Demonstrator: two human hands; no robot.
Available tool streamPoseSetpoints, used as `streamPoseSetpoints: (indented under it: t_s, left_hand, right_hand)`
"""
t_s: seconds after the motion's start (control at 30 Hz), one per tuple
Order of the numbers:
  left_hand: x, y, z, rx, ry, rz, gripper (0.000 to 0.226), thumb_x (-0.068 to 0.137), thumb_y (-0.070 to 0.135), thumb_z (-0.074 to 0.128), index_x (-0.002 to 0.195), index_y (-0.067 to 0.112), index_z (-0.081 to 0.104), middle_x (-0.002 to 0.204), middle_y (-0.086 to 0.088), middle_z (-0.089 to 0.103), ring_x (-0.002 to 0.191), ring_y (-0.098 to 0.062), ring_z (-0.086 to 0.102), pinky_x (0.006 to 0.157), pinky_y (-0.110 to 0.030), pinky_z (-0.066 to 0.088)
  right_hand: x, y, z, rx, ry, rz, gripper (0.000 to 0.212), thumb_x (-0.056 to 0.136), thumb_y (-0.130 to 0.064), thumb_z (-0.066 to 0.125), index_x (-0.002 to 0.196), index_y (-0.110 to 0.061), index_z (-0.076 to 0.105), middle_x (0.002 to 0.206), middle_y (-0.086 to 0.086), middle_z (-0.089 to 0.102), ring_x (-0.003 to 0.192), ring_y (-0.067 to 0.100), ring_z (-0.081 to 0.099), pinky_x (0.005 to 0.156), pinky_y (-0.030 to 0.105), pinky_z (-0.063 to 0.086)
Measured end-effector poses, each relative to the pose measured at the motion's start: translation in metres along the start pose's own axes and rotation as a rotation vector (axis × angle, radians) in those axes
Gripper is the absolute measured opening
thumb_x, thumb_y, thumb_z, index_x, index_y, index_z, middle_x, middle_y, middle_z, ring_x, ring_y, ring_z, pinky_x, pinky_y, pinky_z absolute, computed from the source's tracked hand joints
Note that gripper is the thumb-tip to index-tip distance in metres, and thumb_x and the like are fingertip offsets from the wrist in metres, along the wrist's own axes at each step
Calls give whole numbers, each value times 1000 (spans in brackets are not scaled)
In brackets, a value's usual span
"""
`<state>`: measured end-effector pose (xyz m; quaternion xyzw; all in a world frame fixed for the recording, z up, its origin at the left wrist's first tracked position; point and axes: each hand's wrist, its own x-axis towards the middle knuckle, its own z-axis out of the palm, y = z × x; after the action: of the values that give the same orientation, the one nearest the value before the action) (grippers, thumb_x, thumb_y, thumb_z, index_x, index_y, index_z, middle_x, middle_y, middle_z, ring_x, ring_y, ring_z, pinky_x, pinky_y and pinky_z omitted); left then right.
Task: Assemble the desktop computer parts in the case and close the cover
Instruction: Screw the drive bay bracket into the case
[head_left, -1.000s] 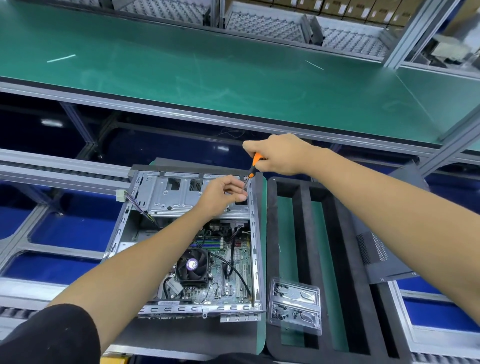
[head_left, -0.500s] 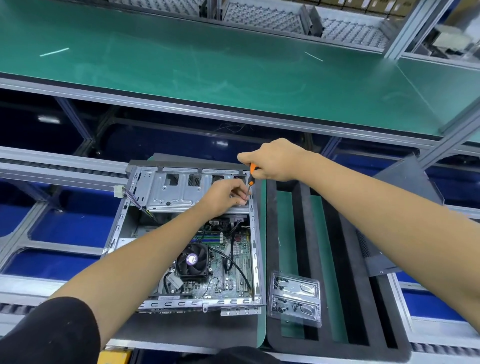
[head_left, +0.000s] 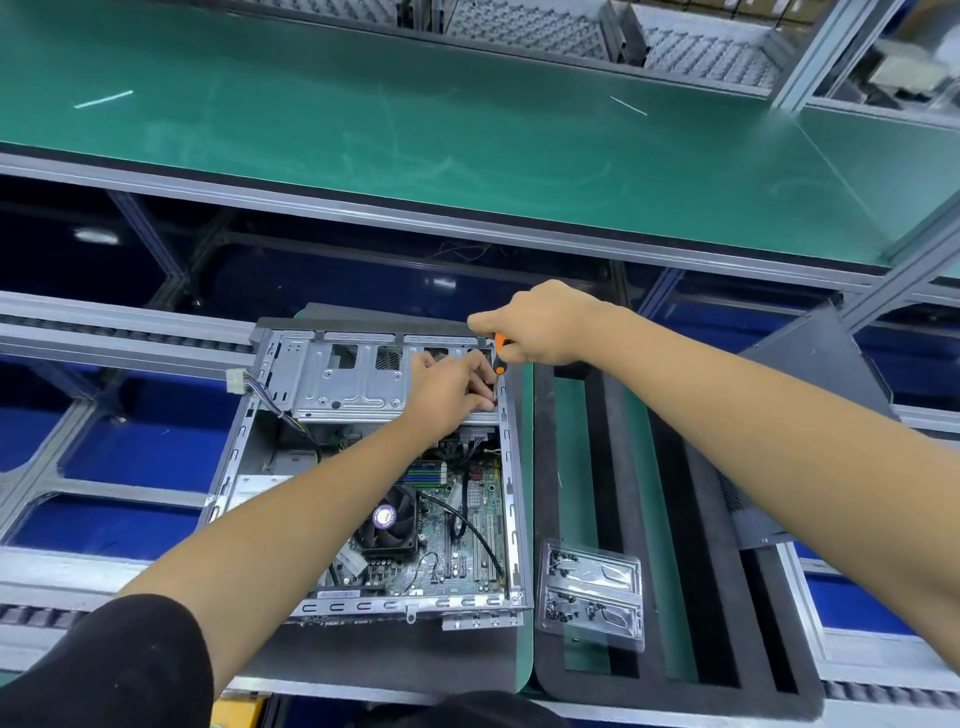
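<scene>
1. The open computer case (head_left: 511, 467) lies flat on its side in front of me, on a grey pad, motherboard (head_left: 467, 519) facing up, CPU fan (head_left: 387, 519) near the middle.
2. The drive cage (head_left: 353, 379) sits at the case's far end. Both my hands meet at its far right corner, against the case's right rail.
3. My right hand (head_left: 540, 325) has its fingers wrapped around the orange-handled screwdriver (head_left: 500, 353). The handle points down out of my fist toward that corner; the tip is hidden behind my left fingers.
4. My left hand (head_left: 452, 387) is just below and left of the right one, fingers curled together at the cage edge by the screwdriver shaft. They look pinched on something small there; can't tell what, or whether they touch the shaft.
5. Left forearm runs diagonally over the case from lower left, black sleeve (head_left: 104, 665) at the shoulder. Right forearm comes in from the lower right, over the black foam tray (head_left: 675, 519).
6. The clear screw blister pack (head_left: 592, 592) lies on the tray's near left part, just right of the case.
7. The dark side cover (head_left: 810, 415) leans tilted beyond the tray, on the right, under my right arm.
</scene>
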<state>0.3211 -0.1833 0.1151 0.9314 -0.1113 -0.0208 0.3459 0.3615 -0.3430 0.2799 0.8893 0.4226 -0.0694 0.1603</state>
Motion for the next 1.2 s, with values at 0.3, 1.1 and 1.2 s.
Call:
streamPoseSetpoints:
  t_s: [0.3,1.1,1.2]
  left_hand:
    - [5,2,-1,94,-56,-9,30,82,21,80,88,37,55,69,25,68,82,14,58,81,-27,16]
    - [8,-3,-15,174,-82,179,7,89,27,76,89,24,70,89,16,76,84,-10,66,83,-27,42]
    - [6,-1,-17,161,-43,182,12,86,39,77,86,27,74,74,18,68,72,-5,56,66,-15,32]
  right_hand:
    - [6,0,-4,-62,-12,-14,17,98,-40,46,92,-24,45,61,-8,42,54,16,42,50,30,22]
    - [7,-13,15,482,65,313,14,96,-27,55,89,-19,47,75,2,54,59,22,48,52,32,31]
    - [9,-16,14,433,65,302,15,97,-29,54,89,-17,48,73,2,53,59,21,45,52,32,31]
